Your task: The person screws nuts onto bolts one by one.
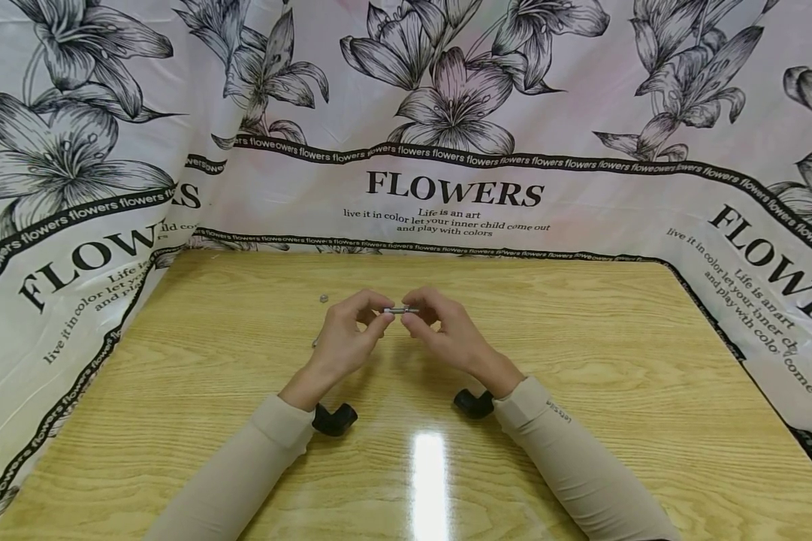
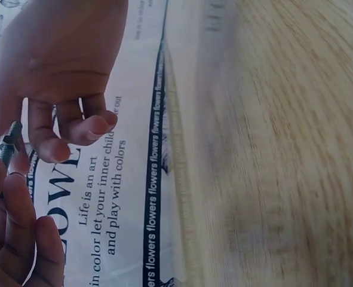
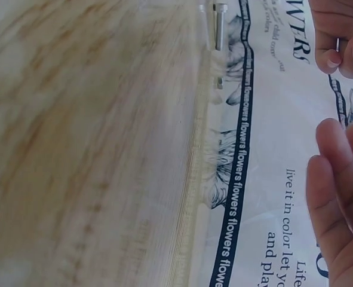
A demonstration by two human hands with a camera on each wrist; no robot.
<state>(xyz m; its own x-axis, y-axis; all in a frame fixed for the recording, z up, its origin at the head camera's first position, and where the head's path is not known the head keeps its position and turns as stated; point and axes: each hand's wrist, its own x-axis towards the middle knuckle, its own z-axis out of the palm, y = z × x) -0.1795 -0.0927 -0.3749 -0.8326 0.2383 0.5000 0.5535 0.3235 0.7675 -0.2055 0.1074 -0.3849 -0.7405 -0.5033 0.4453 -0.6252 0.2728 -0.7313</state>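
In the head view my left hand (image 1: 341,338) pinches one end of a small metal bolt (image 1: 396,310) between thumb and fingertips. The bolt lies level between both hands, above the table. My right hand (image 1: 454,330) has its thumb and index finger around a nut (image 1: 408,309) on the threaded part. The left wrist view shows the greenish thread of the bolt (image 2: 15,128) poking past the nut (image 2: 8,140). There, the other fingers of my right hand (image 2: 63,60) are loosely bent. Fingers hide the bolt's left end.
A loose nut (image 1: 324,298) sits on the wooden table (image 1: 581,361) left of the hands. Another bolt (image 3: 220,27) stands on its end in the right wrist view. Black curved pieces (image 1: 334,419) sit at both wrists. Flower-printed cloth (image 1: 446,203) surrounds the table's back and sides.
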